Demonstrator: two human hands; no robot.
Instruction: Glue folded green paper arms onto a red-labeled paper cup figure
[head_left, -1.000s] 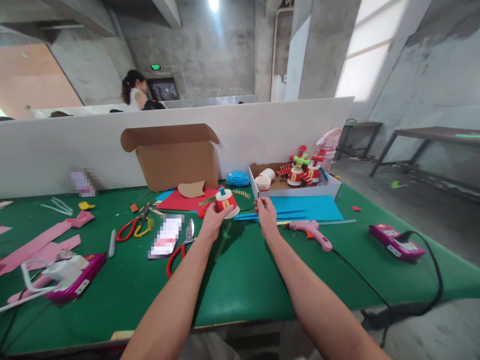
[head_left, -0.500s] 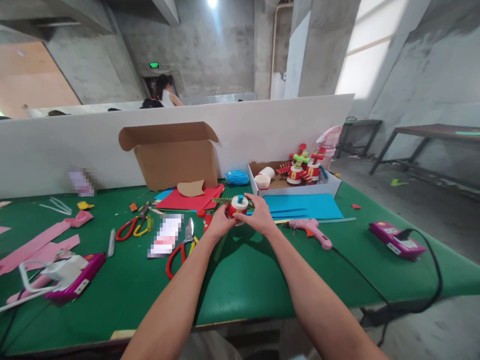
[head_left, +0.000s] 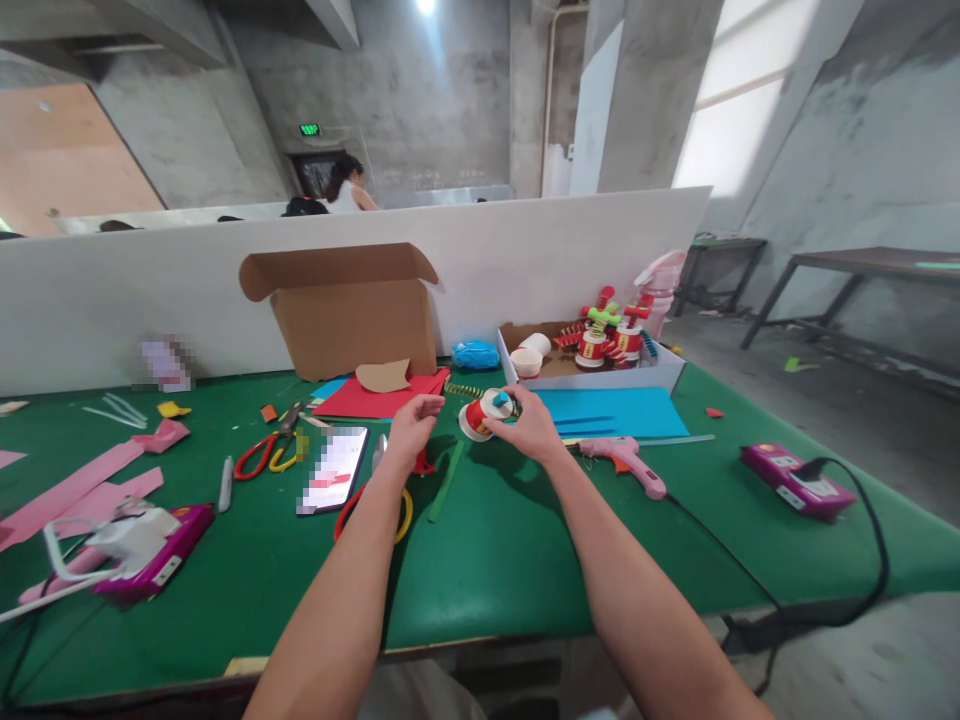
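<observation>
My right hand [head_left: 534,428] grips a red and white paper cup [head_left: 477,414] by its side, tilted above the green table. A small blue piece [head_left: 501,400] sits on the cup's white end, and a thin coiled spring [head_left: 465,390] sticks out to its left. Apart from the cup, my left hand [head_left: 411,432] has its fingers stretched out and holds nothing that I can see. Just under it is a small red piece [head_left: 424,463], partly hidden. Red-and-yellow-handled scissors [head_left: 406,515] lie beneath my left forearm, largely covered.
A pink glue gun [head_left: 630,462] lies right of my hands, its cord trailing to the table edge. Behind are blue sheets [head_left: 637,410], red sheets [head_left: 337,400] and an open box [head_left: 592,381] with finished cup figures. A phone [head_left: 352,460] and pliers [head_left: 285,422] lie left.
My left hand has let go of the cup and moved left toward the small red piece. The cup has tipped over in my right hand. The person behind the partition has moved right.
</observation>
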